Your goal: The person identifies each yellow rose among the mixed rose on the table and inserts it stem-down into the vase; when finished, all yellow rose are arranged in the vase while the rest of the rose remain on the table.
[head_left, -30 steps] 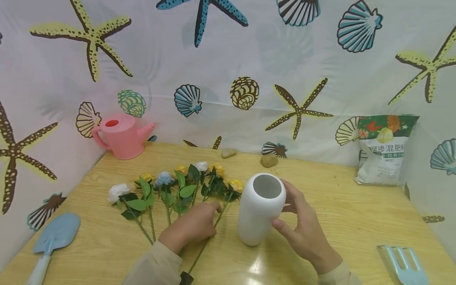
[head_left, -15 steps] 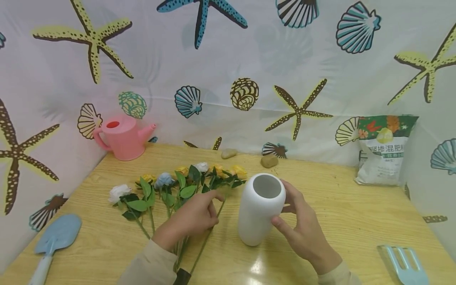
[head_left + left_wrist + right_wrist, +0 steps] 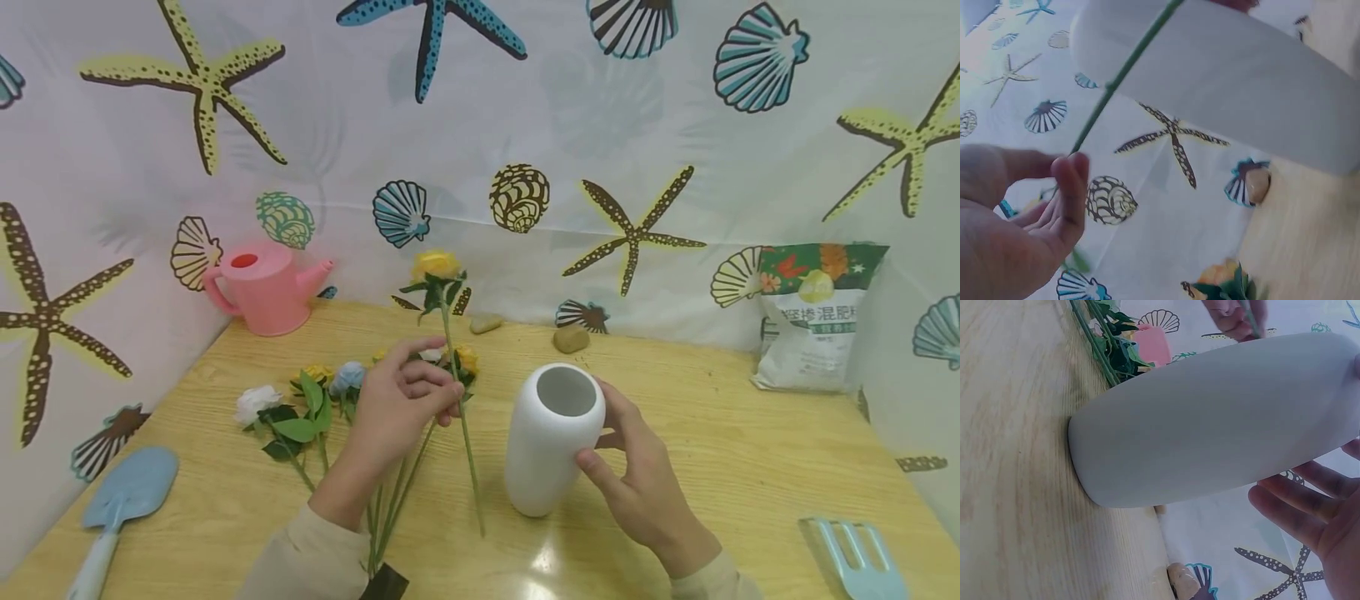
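My left hand [image 3: 401,396] pinches the green stem of a yellow rose [image 3: 437,265] between thumb and fingers. The rose stands almost upright, bloom on top, with its stem's lower end beside the vase. In the left wrist view the stem [image 3: 1110,87] crosses in front of the vase. My right hand [image 3: 645,483] holds the white vase [image 3: 543,467] by its right side, thumb in front and fingers behind. That vase stands upright on the table with its mouth facing up. More roses, white [image 3: 257,403], blue [image 3: 347,377] and yellow, lie left of it, partly hidden by my left hand and forearm.
A pink watering can [image 3: 270,292] stands at the back left, and two stones [image 3: 572,337] lie at the back. On the left is a blue trowel [image 3: 135,483]; a light blue hand fork [image 3: 858,558] lies front right. A fertilizer bag [image 3: 813,333] leans on the cloth backdrop.
My left hand has lifted the yellow rose off the table and turned it upright, moving up and back. The right hand stays on the vase, which has not moved.
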Demonstrator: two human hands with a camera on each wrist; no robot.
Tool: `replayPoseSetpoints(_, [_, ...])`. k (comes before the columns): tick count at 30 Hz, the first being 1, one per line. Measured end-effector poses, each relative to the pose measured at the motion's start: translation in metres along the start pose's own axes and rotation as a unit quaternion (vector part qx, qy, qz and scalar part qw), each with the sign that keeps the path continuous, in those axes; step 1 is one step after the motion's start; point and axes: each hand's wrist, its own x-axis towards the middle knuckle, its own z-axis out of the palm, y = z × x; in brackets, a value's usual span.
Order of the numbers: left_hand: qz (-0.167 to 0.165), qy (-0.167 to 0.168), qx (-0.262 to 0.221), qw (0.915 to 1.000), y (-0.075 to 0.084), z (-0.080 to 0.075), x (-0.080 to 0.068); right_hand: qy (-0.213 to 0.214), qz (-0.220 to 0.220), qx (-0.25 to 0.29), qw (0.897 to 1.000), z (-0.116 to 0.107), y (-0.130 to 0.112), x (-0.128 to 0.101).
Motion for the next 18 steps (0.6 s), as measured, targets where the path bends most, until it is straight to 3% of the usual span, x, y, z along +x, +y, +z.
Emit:
replayPoseSetpoints(3, [0.018, 0.076, -0.081, 0.9936, 0.009, 0.003, 0.0, 0.002, 0.0, 0.003, 1.0, 0.0, 0.001, 0.0])
replayPoseSetpoints(7, [0.065, 0.167, -0.169, 0.9692, 0.018, 0.009, 0.0, 0.007, -0.002, 0.008, 1.0, 0.002, 0.003, -0.001])
replayPoseSetpoints(11, [0.126, 0.242, -0.238, 0.9322, 0.025, 0.016, -0.001, 0.014, -0.004, 0.011, 1.0, 0.002, 0.004, -0.001])
replayPoseSetpoints(15, [0.209, 0.287, -0.297, 0.8864, 0.031, 0.025, 0.001, 0.017, -0.004, 0.013, 1.0, 0.001, 0.004, 0.0])
replayPoseSetpoints(18, [0.259, 0.293, -0.307, 0.8679, 0.035, 0.034, 0.001, 0.017, -0.001, 0.014, 1.0, 0.001, 0.004, 0.0])
